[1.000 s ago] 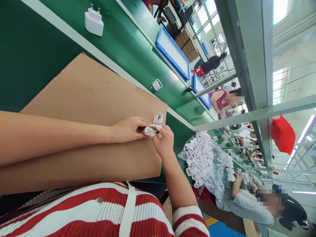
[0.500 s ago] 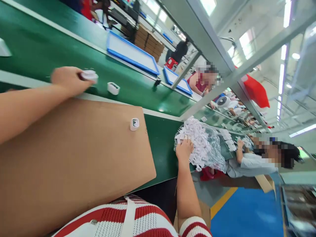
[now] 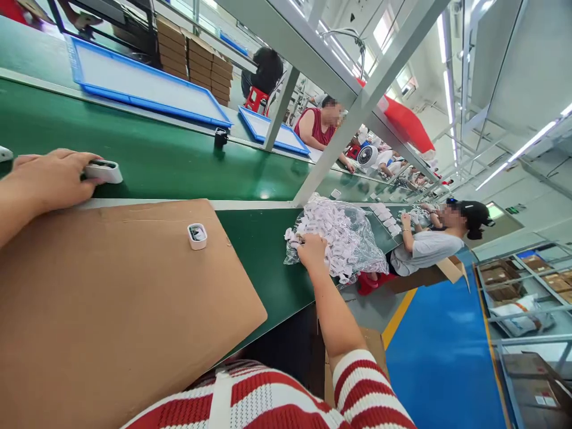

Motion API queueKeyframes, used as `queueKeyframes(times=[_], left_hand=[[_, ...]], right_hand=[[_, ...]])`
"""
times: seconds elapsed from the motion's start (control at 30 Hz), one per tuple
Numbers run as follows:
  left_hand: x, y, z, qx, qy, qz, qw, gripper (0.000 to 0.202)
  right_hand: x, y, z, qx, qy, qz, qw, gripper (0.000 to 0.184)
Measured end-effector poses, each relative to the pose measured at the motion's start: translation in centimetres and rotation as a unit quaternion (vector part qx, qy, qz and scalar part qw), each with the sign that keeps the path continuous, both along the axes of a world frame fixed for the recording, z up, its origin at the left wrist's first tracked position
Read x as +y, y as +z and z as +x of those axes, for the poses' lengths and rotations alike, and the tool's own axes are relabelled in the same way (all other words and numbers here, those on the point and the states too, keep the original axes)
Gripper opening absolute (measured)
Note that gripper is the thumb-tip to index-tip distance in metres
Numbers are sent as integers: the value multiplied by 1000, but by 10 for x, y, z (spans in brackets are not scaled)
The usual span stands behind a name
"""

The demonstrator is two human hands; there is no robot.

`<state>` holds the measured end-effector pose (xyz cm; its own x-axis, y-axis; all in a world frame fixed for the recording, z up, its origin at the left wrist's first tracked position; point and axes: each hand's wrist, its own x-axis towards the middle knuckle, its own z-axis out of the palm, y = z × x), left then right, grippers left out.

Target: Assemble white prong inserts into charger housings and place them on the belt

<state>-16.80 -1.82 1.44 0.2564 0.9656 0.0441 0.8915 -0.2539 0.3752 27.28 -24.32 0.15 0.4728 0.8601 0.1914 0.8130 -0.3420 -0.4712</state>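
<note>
The plastic casing (image 3: 107, 171) looks smooth, the cardboard (image 3: 111, 310) matt, the worktop (image 3: 187, 167) glossy.

Head-worn camera: faces forward and down, close above the flat brown cardboard sheet (image 3: 111, 310); far field follows the long glossy green surface (image 3: 179, 170) rightward.

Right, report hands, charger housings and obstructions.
Left hand touching white charger housing on green belt. Right hand at white plastic parts. Second housing on cardboard sheet. Clear plastic bag around parts.

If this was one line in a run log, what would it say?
left hand: touching white casing | right hand: at heap of white parts | cardboard sheet: second casing, open side up
</note>
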Motion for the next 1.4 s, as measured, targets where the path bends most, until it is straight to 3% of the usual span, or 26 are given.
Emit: queueKeyframes(times=[0.13, 0.23, 0.3, 0.37, 0.47, 0.53, 0.6, 0.7, 0.87, 1.0, 1.13, 1.23, 1.3, 1.37, 1.4], left_hand=[[-33, 18, 3, -18, 39, 18, 999, 86], [-75, 18, 9, -105, 42, 54, 992, 73], [-111, 7, 16, -180, 5, 39, 983, 69], [-148, -9, 26, -243, -54, -5, 969, 66], [-192, -30, 40, -278, -106, -64, 953, 62], [-207, -41, 46, -283, -109, -69, 951, 58], [-211, -48, 49, -290, -112, -45, 949, 55], [-205, -57, 49, -317, -126, -13, 940, 54], [-199, -70, 49, -337, -137, -20, 931, 49], [-201, -71, 44, -353, -162, 4, 921, 61], [-202, -67, 41, -361, -235, -85, 899, 64], [-203, -66, 41, -362, -174, -116, 908, 62], [-202, -63, 39, -357, -126, -105, 920, 80], [-200, -58, 35, -354, -127, -113, 920, 94], [-199, -56, 32, -357, -143, -129, 914, 92]], right_hand=[[-2, -6, -11, 63, 27, 53, 996, 27], [-5, -11, -29, 241, 84, 97, 962, 35], [-5, -10, -48, 390, 133, 100, 906, 43], [-4, -6, -70, 472, 175, 69, 861, 53], [1, 0, -104, 530, 223, 18, 818, 54], [4, 3, -125, 553, 234, 7, 800, 45], [5, 4, -143, 559, 227, 18, 798, 47], [4, 4, -164, 548, 221, 19, 807, 66], [0, 4, -187, 505, 214, 21, 836, 39], [0, 7, -193, 499, 196, 30, 844, 38], [0, 11, -192, 478, 186, 44, 857, 39], [-4, 11, -190, 454, 186, 50, 870, 44], [-7, 8, -189, 431, 186, 53, 882, 46], [-11, 6, -189, 408, 188, 66, 891, 48], [-13, 5, -190, 398, 192, 73, 894, 48]])
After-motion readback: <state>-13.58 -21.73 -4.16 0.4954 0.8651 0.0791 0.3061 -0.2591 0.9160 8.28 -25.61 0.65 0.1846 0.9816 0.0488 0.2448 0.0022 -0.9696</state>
